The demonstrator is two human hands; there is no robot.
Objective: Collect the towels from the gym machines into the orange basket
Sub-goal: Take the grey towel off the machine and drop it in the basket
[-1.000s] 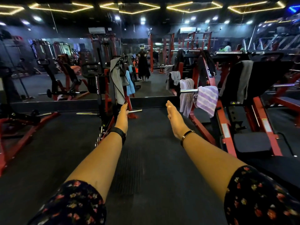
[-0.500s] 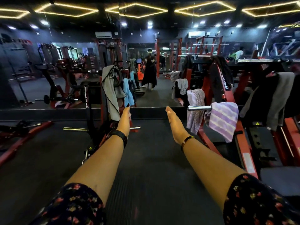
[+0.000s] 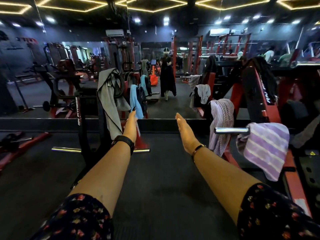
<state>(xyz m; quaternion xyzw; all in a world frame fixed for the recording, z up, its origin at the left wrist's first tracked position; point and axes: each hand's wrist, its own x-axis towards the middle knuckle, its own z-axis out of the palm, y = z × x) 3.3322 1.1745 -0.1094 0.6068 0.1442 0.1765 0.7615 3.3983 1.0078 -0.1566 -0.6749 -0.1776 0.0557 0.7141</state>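
Both my arms stretch forward, palms flat, fingers straight, holding nothing. My left hand (image 3: 131, 124) is just right of a grey towel (image 3: 108, 99) draped over a black machine, fingertips near a blue towel (image 3: 134, 101). My right hand (image 3: 184, 131) is left of a purple striped towel (image 3: 265, 151) hanging on a chrome bar (image 3: 231, 130). A second striped towel (image 3: 220, 118) appears in the wall mirror, with a grey towel (image 3: 203, 92) beyond it. The orange basket (image 3: 153, 80) shows small in the mirror.
A wall mirror (image 3: 173, 104) runs across ahead above a black ledge. A red and black press machine (image 3: 259, 101) stands at the right, a black machine post (image 3: 83, 118) at the left. Dark rubber floor (image 3: 159, 179) lies between them. People stand far back right.
I have moved closer to the mirror and the machines; the purple striped towel and the grey towel are larger and nearer. Both hands stay outstretched and flat.
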